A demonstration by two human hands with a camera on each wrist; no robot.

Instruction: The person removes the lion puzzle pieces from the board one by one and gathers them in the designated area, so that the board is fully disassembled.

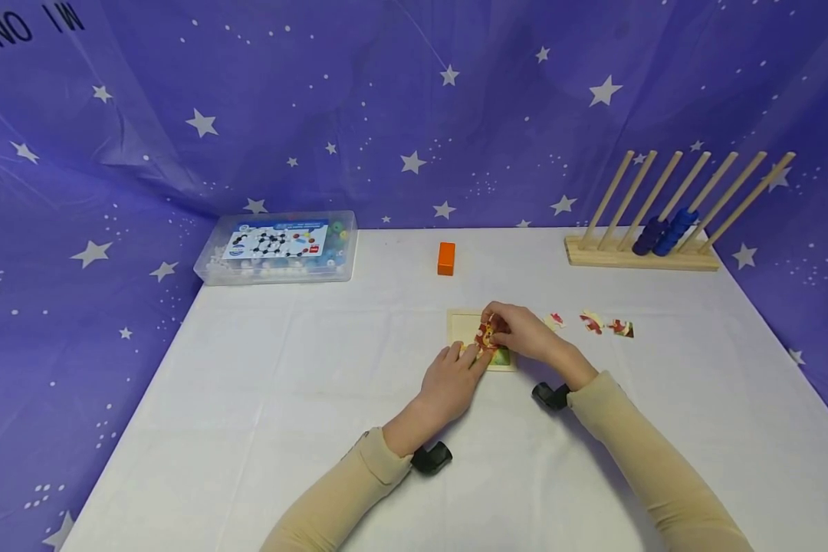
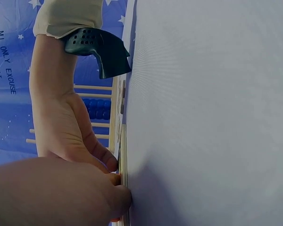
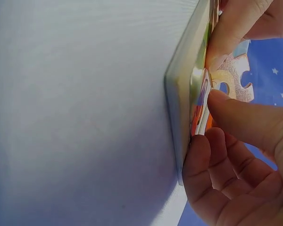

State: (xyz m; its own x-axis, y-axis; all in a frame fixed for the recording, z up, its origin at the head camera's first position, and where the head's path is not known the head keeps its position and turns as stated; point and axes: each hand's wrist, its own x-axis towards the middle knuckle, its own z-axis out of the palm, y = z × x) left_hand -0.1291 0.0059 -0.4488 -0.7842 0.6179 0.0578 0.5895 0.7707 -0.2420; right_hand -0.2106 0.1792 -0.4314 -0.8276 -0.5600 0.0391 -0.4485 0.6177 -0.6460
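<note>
A shallow puzzle tray (image 1: 464, 325) with a light wooden rim lies flat on the white table. My right hand (image 1: 527, 331) is over its right side and pinches a red and yellow jigsaw piece (image 1: 484, 335) between thumb and fingers. That jigsaw piece (image 3: 243, 77) stands tilted up from the tray in the right wrist view. My left hand (image 1: 453, 377) rests its fingertips on the tray's near edge and the pieces there, which it partly hides. Three loose jigsaw pieces (image 1: 592, 322) lie on the table right of the tray.
An orange block (image 1: 446, 259) stands behind the tray. At the back left is a clear plastic case (image 1: 276, 247) of small parts. A wooden peg rack (image 1: 642, 261) with blue beads stands at the back right. A starry purple cloth (image 1: 386, 115) hangs behind the table.
</note>
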